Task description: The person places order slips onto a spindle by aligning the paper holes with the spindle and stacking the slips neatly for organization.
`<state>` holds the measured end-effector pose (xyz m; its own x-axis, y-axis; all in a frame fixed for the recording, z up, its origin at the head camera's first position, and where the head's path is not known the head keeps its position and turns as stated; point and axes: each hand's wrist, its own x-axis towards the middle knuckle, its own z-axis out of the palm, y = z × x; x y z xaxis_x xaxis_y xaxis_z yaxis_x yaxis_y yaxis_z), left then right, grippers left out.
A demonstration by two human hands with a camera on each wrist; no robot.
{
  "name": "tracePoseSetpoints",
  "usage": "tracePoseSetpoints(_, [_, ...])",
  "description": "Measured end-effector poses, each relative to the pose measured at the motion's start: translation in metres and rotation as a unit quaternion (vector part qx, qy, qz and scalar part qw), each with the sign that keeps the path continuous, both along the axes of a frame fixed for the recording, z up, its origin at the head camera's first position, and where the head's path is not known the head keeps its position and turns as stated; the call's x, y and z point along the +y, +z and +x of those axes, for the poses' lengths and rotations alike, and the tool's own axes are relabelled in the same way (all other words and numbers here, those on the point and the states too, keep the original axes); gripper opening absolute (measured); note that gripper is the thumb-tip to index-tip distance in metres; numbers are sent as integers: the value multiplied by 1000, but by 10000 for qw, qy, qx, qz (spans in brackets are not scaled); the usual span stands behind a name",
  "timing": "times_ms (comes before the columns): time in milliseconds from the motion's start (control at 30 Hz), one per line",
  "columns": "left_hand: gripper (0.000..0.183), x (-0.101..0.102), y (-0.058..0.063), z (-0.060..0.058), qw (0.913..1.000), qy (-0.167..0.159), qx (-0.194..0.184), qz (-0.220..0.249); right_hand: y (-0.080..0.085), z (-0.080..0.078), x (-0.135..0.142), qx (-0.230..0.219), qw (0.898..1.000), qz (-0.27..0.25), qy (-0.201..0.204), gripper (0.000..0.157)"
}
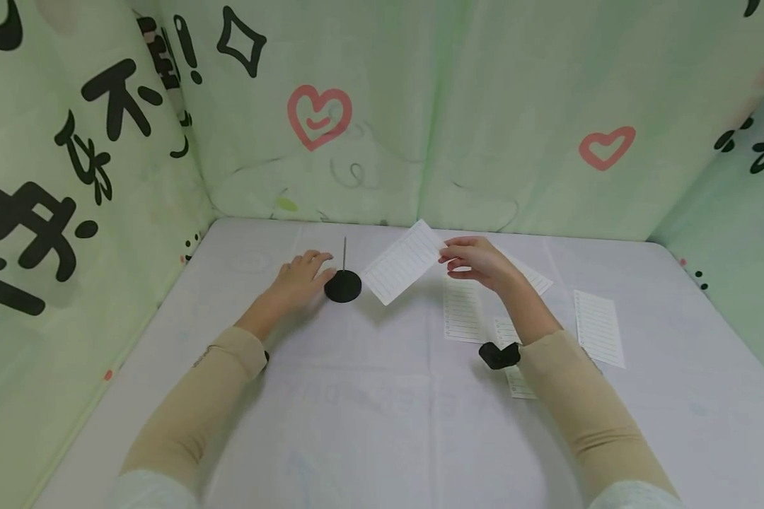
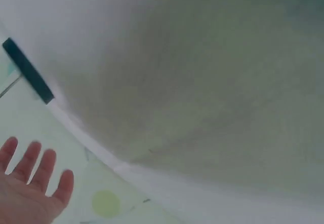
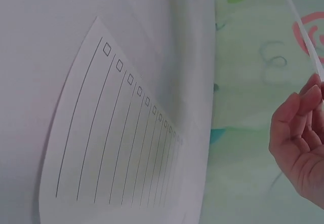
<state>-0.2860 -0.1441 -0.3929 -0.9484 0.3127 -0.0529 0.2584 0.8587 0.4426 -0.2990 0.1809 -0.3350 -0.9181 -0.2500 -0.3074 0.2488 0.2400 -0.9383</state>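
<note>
A paper spike with a round black base and an upright metal pin stands on the white table. My left hand is beside it, thumb right at the base's edge in the head view; in the left wrist view its fingers are extended and spread. My right hand pinches a lined checklist sheet by its right edge, holding it tilted above the table to the right of the spike. Seen from the right wrist, that sheet appears almost edge-on between thumb and fingers.
Several more lined sheets lie around the right arm, among them one below the hand and one farther right. A checklist sheet lies flat in the right wrist view. Pale green curtains with printed hearts and characters enclose the table.
</note>
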Motion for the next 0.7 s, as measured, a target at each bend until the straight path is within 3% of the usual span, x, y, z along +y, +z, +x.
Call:
tracePoseSetpoints(67, [45, -1, 5, 2, 9949, 128, -5, 1002, 0, 1, -3, 41, 10000, -15, 62, 30])
tracePoseSetpoints(133, [42, 0, 12, 6, 9797, 353, -104, 1970, 1, 2, -6, 82, 9999, -21, 148, 31])
tracePoseSetpoints(233, [42, 2, 20, 10, 9430, 676, -468, 3224, 1, 3, -13, 110, 9996, 16, 269, 31])
tracePoseSetpoints(300, [42, 2, 24, 14, 9119, 821, -856, 3928, 1, 4, -18, 108, 9994, 16, 322, 29])
tracePoseSetpoints(367, [42, 3, 27, 17, 8826, 920, -1291, 4426, 1, 4, -24, 119, 9992, 36, 385, 27])
tracePoseSetpoints(433, [42, 4, 29, 20, 8638, 986, -1651, 4657, 1, 4, -30, 136, 9990, 23, 429, 25])
tracePoseSetpoints(467, [42, 4, 30, 22, 8579, 1014, -1782, 4711, 2, 4, -34, 159, 9988, 37, 462, 24])
tracePoseSetpoints(533, [42, 4, 31, 25, 8565, 1062, -1947, 4661, 3, 4, -41, 199, 9984, 62, 534, 24])
tracePoseSetpoints(700, [40, 4, 31, 32, 8652, 1238, -2052, 4405, 6, 3, -56, 253, 9976, 92, 642, 25])
